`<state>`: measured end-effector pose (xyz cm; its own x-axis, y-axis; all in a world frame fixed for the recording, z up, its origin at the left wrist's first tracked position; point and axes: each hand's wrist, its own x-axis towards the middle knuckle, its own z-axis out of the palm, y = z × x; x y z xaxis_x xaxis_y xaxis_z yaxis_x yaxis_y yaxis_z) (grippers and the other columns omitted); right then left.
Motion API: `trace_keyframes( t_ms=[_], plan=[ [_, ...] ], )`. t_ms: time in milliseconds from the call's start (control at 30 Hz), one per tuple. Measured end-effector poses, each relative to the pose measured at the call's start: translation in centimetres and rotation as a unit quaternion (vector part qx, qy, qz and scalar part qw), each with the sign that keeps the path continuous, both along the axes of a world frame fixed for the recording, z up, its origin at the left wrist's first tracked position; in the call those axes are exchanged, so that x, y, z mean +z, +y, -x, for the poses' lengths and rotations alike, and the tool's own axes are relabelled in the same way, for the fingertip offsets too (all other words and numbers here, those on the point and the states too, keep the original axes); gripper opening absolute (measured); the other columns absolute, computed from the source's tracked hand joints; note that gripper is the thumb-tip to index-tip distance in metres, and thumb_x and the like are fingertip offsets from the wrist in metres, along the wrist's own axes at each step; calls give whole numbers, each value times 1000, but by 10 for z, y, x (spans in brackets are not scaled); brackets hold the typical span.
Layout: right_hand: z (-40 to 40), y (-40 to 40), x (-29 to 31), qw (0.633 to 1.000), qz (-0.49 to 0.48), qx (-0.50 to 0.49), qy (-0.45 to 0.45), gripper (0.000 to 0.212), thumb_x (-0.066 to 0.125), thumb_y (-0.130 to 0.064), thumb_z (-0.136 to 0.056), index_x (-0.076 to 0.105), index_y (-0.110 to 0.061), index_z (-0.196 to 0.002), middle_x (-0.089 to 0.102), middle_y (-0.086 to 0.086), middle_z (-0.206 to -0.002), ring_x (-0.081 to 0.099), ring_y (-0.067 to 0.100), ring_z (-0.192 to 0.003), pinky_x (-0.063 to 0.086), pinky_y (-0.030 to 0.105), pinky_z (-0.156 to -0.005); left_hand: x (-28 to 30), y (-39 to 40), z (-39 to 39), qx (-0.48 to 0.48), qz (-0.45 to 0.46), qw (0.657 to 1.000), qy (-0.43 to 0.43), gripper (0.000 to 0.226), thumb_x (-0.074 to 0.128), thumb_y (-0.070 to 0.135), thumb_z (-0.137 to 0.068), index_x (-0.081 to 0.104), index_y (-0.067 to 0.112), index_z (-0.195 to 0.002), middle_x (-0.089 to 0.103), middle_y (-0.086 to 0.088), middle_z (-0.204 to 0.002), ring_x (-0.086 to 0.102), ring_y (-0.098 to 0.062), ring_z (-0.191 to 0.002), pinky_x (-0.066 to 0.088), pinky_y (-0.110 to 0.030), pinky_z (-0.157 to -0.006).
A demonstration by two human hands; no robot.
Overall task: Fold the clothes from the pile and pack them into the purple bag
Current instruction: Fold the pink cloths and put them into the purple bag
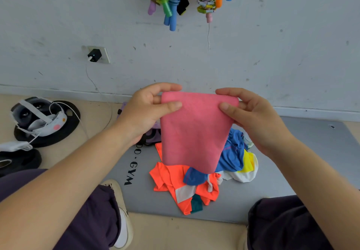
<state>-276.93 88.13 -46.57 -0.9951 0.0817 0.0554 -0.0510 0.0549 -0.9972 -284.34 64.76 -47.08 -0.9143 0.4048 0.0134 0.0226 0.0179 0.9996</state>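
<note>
The left hand (150, 111) is pinching the upper left corner of the pink garment (194, 132), thumb lying across the front and fingers curling behind the top edge, and the cloth is hanging in the air between both hands, in front of the wall and above the pile. To finish this step well, the left hand should be keeping its corner level with the other one so the top fold is staying straight, then both hands should be bringing the sides together evenly before lowering the piece toward the purple bag (153, 134), which is peeking out only as a patterned sliver behind the left wrist, so whether it is standing open cannot be told. The pink garment is looking already folded down to a compact panel, smooth and unwrinkled, rounded along its top fold and tapering toward its lower edge. Beneath it, the pile (204, 175) is lying loose on the grey mat (272, 181), with orange, blue, yellow and white pieces tangling together, so much folding is seemingly remaining. The right hand (253, 119) is gripping the upper right corner the same way, thumb in front, fingers wrapping behind.
</note>
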Motion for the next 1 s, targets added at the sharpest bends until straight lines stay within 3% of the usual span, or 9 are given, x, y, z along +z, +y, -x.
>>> trace_keyframes(
  t_ms=[200,333,433,533,700,767,833,900,1000],
  plan=[
    [1,0,-1,980,-194,-36,0,23,72,-12,-86,69,-25,-105,74,-17,-84,66,-7,-71,43,2,-66,-5,4,-2,46,103,992,65,27,72,3,-86,68,16,-109,77,3,-84,71,-4,-70,58,-22,-60],
    [1,2,0,946,-317,-57,15,17,74,-22,-84,65,-37,-86,71,-1,-77,60,10,-68,44,16,-65,-6,4,-1,68,138,986,69,22,76,5,-82,71,9,-102,76,-1,-86,69,-4,-67,59,-26,-66],
    [1,3,-2,931,-360,-59,34,14,72,-27,-85,63,-38,-86,60,-4,-82,54,5,-73,42,18,-67,-6,1,1,68,177,977,101,16,81,10,-77,73,15,-90,75,3,-83,67,-5,-71,59,-25,-67],
    [2,4,0,947,-318,-42,3,9,63,-35,-91,63,-29,-84,56,-8,-90,55,1,-81,42,9,-72,-3,-4,4,19,184,979,85,14,80,19,-79,66,17,-84,66,6,-87,62,-5,-78,53,-16,-61],
    [0,0,1,993,-108,-15,-52,29,49,-41,-99,55,-20,-80,44,-15,-62,42,2,-56,43,16,-55,3,-1,0,-31,28,997,-64,32,71,42,-70,61,18,-88,59,8,-73,55,-7,-67,44,-20,-58],
    [0,-4,3,996,-70,-37,-51,30,48,-41,-100,56,-18,-83,44,-11,-62,41,2,-53,39,14,-47,4,1,0,-19,-31,993,-112,33,71,45,-71,72,19,-90,68,2,-85,63,-15,-81,51,-27,-68],
    [1,-5,3,996,-50,-60,-46,38,48,-42,-100,58,-5,-95,46,2,-75,42,11,-65,40,22,-55,5,-1,1,-68,-77,978,-179,39,71,50,-76,77,19,-99,71,-6,-103,65,-24,-96,55,-35,-82],
    [1,-4,4,995,-14,-83,-51,46,48,-43,-100,55,3,-106,48,6,-85,41,20,-76,38,32,-64,4,-4,-1,-151,-70,963,-212,42,75,46,-76,74,19,-107,67,-10,-112,63,-27,-99,51,-40,-84],
    [1,-3,5,989,52,-112,-79,39,49,-47,-98,61,-10,-101,54,7,-87,48,19,-76,43,32,-63,-3,0,-6,-206,-29,957,-204,21,75,27,-76,79,21,-96,75,-4,-104,71,-14,-90,58,-30,-76]
  ],
)
